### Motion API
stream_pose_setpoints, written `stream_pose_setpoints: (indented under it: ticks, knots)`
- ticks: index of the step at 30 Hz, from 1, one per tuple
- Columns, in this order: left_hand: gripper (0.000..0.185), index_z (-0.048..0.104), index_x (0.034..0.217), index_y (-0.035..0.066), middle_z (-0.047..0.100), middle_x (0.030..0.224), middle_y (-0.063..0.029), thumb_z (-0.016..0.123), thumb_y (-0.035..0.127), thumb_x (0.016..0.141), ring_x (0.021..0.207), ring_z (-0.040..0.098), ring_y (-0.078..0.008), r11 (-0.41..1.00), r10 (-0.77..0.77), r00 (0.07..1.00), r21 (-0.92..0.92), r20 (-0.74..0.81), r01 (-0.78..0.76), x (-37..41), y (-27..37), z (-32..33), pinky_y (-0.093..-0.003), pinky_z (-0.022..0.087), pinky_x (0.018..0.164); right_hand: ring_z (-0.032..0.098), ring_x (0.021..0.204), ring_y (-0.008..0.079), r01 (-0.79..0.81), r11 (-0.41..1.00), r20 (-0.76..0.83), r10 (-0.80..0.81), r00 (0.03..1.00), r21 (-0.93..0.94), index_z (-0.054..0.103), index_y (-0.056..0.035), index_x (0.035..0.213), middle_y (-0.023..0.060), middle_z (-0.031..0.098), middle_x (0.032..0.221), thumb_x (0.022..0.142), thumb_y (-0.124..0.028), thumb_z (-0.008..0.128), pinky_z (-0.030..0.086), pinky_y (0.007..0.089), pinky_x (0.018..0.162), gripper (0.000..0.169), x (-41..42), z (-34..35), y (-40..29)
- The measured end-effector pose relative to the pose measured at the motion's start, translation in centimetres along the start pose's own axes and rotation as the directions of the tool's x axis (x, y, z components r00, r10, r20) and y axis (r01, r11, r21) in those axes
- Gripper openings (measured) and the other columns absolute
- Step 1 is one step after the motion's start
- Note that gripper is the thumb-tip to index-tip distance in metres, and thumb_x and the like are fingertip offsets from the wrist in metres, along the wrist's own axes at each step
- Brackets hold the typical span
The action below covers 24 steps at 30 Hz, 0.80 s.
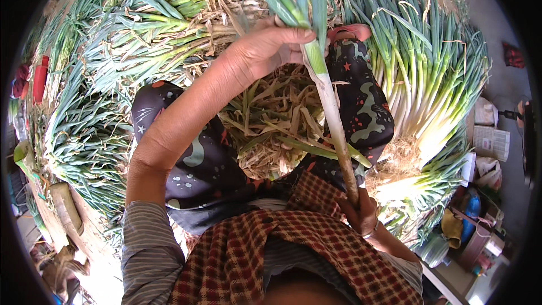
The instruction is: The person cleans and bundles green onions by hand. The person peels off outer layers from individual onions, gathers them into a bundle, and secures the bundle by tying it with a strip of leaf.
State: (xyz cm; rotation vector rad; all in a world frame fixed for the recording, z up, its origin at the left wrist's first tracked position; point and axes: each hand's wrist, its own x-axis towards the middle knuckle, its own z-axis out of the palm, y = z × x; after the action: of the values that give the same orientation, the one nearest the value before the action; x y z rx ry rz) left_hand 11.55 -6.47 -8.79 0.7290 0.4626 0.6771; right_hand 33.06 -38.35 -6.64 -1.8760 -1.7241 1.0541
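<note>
A single large Welsh onion (331,108) slants across my lap, its white shaft toward me and its green leaves pointing away. My left hand (286,44) is closed around it where the leaves begin, thumb on top. Down at the browner root end, my right hand (362,214) grips the stalk; the roots are hidden by the fingers. A loose yellow-green leaf (307,147) lies behind the shaft. Between my legs rests a heap of dry, stripped leaves (275,114).
Onions with pale shafts and bushy roots (396,156) are stacked at my right. Untrimmed onions with dry leaves (169,29) spread out ahead and left. A red cylindrical object (40,79) stands far left. At lower right are a clear plastic jug (434,248) and a white basket (491,142).
</note>
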Motion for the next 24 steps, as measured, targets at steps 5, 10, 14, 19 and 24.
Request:
stream_pose_setpoints:
  ticks: [5,10,14,19,24]
  knots:
    - [0.028,0.06,0.104,0.002,0.066,0.082,-0.0101,0.058,0.026,0.088,0.08,0.065,-0.0217,0.889,0.285,0.945,0.413,-0.158,-0.199,-1.0,3.4,0.5,-0.0335,0.053,0.074,0.046,0.041,0.0116,-0.137,0.908,0.004,0.148,0.989,0.395,0.052,-0.0009,0.095,0.0038,0.054,0.058,0.087,-0.018,0.06,0.033,0.0238,0.039,0.021,7.5,3.1,-2.3]
    - [0.036,0.062,0.087,0.001,0.06,0.06,-0.0095,0.046,0.031,0.094,0.058,0.062,-0.018,0.251,0.458,0.889,0.958,0.008,-0.138,-2.5,4.0,-1.9,-0.0305,0.052,0.059,0.039,0.037,0.0089,-0.172,0.623,0.12,0.126,0.985,0.763,0.05,-0.0039,0.088,0.0017,0.047,0.054,0.094,-0.032,0.043,0.03,0.0237,0.035,0.03,14.4,5.7,-5.1]
    - [0.028,0.063,0.08,0.0,0.059,0.065,-0.0149,0.047,0.02,0.091,0.058,0.06,-0.0261,0.024,-0.045,0.941,0.942,0.335,-0.334,-5.0,-1.6,0.7,-0.0369,0.049,0.057,0.041,0.041,0.0095,0.111,0.815,-0.129,-0.044,0.991,0.569,0.055,-0.003,0.089,0.0018,0.046,0.055,0.096,-0.041,0.036,0.034,0.023,0.039,0.043,17.1,7.0,-1.1]
    - [0.031,0.064,0.086,0.004,0.063,0.075,-0.0138,0.055,0.034,0.086,0.066,0.061,-0.0244,0.072,-0.413,0.743,0.833,0.526,-0.549,-8.2,-7.1,2.1,-0.0356,0.049,0.062,0.043,0.044,0.0084,-0.069,0.699,0.009,0.089,0.996,0.711,0.056,-0.0019,0.087,0.0017,0.05,0.058,0.095,-0.035,0.042,0.034,0.0234,0.041,0.037,18.5,5.2,-3.6]
    - [0.071,0.06,0.101,-0.002,0.064,0.085,-0.0164,0.053,0.065,0.078,0.083,0.063,-0.0256,0.762,-0.039,0.991,0.638,-0.13,0.114,-4.5,1.6,-5.5,-0.0396,0.05,0.081,0.033,0.032,0.0078,-0.1,0.695,0.051,0.091,0.995,0.712,0.054,-0.0005,0.08,0.0017,0.041,0.046,0.094,-0.028,0.041,0.024,0.0233,0.033,0.033,16.6,6.1,-4.4]
